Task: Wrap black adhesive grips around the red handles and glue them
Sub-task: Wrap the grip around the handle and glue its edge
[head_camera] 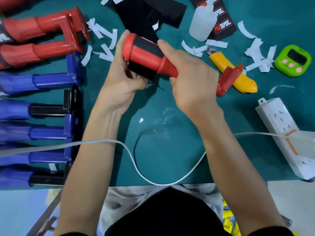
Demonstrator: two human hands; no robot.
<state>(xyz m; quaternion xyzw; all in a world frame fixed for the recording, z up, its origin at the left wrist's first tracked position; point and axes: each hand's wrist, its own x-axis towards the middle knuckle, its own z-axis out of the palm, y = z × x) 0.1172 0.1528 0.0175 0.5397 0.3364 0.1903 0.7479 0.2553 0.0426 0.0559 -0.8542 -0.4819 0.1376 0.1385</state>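
- You held the red handle (144, 54) in both hands above the middle of the table (170, 133), its flanged end pointing toward the far left corner and its bracket end toward the right edge.
- Your left hand (122, 77) cupped the flanged end, fingers curled underneath and clasping the loose lower flap of the black adhesive grip (142, 73).
- Your right hand (190, 70) was clenched around the handle's narrow shaft, with the thumb stretched out onto the upper edge of the grip.
- The grip covered only part of the handle's thick section; bare red showed between its two edges.
- The bracket end hung over the yellow utility knife (238, 80); I could not tell whether they touched.
- A translucent glue bottle (201, 23) stood near the far edge, beside black printed labels (223, 26) and spare black sheets (150, 12).
- White backing strips (105, 40) lay scattered along the far side.
- A green timer (293, 61) sat by the right edge, with a white power strip (286, 137) nearer you.
- More red handles (42, 40) lay at the far left corner, with blue handles (42, 82) in a row down the left edge.
- A white cable (136, 166) looped across the near edge.
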